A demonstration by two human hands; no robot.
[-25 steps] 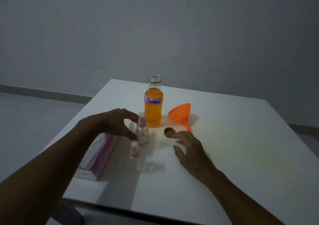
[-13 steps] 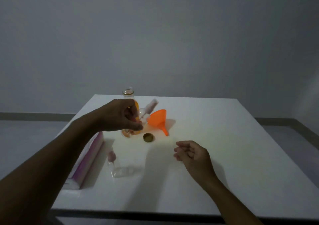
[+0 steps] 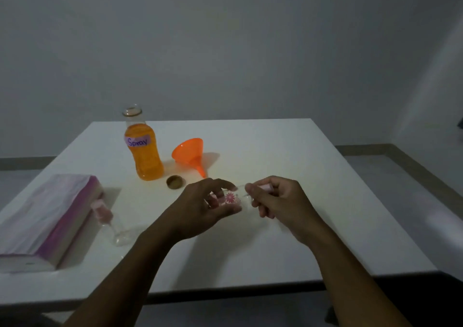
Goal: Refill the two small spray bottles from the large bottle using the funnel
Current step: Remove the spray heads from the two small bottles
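Near left: white-and-purple soft pack point(image 3: 45, 216) lying flat on the white table point(image 3: 288, 226), reaching close to the near edge. Second small clear spray bottle point(image 3: 110, 224), pink top on, stands on the table just beside the pack's right side. Looks empty.

Centre, held above the table: small clear spray bottle with a pink flower print point(image 3: 231, 198), lying roughly sideways between both hands. Left hand point(image 3: 200, 211) grips the body, thumb under, fingers curled over the top. Right hand point(image 3: 280, 204) pinches the pink spray head point(image 3: 265, 188) at the bottle's right end, fingers curled tight round it. Can't tell whether the head is seated on the neck or already off; fingers hide the joint.

Just beyond the left hand: round brown cap point(image 3: 175, 182), lying open side up on the table.

Further back: orange plastic funnel point(image 3: 190, 153) on its side, spout pointing towards the near right. Left of it, near but apart, is the large clear plastic bottle point(image 3: 144, 151), upright, uncapped, mostly full of orange liquid, with a purple label reading "Spray". The cap sits just beside its base.
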